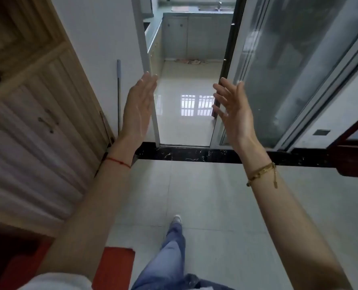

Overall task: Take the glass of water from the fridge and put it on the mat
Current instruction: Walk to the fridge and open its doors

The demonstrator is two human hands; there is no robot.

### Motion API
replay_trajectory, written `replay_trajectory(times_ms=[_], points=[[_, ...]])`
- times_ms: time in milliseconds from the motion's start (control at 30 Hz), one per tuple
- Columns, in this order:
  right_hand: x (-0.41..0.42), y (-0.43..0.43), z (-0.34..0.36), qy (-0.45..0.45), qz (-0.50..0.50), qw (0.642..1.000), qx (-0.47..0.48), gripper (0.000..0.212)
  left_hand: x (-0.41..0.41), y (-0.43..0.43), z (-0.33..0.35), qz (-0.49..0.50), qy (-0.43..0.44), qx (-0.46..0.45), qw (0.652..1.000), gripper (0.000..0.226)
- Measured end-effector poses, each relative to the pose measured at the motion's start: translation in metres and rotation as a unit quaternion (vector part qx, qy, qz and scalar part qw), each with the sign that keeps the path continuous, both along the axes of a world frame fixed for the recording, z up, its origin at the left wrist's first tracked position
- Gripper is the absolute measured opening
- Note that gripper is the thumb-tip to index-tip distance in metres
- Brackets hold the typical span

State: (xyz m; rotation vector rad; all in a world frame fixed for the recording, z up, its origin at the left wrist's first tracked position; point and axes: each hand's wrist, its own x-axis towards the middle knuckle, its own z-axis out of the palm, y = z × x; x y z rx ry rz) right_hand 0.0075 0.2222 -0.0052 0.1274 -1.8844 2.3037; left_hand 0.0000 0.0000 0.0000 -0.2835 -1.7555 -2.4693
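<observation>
Both my arms stretch forward over a tiled floor, in front of a doorway into a kitchen. My left hand (138, 101) is flat with fingers extended and holds nothing. My right hand (232, 109) is also empty, with its fingers spread apart. A red mat (113, 266) lies on the floor at the lower left, partly hidden by my left forearm. No fridge and no glass of water are in view.
A sliding glass door (289, 70) stands open on the right of the doorway. A black marble threshold (194, 154) crosses the floor. A wooden cabinet (34, 114) fills the left side. Kitchen cabinets (197, 36) and a sink counter lie beyond. My leg in jeans (169, 254) steps forward.
</observation>
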Motion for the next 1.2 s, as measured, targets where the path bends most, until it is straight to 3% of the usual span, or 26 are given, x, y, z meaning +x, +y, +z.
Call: replay_trajectory(times_ms=[300, 800, 1200], points=[[-0.123, -0.013, -0.012, -0.027, -0.010, 0.999, -0.014, 0.053, -0.127, -0.014, -0.011, 0.025, -0.037, 0.045, 0.998, 0.051], [-0.350, -0.027, -0.020, -0.041, -0.043, 0.998, -0.034, 0.053, -0.366, -0.023, -0.014, 0.004, -0.070, 0.044, 0.997, 0.050], [-0.569, 0.002, -0.035, -0.049, -0.011, 0.998, -0.041, 0.052, -0.577, 0.009, -0.029, 0.009, -0.065, 0.032, 0.997, 0.051]])
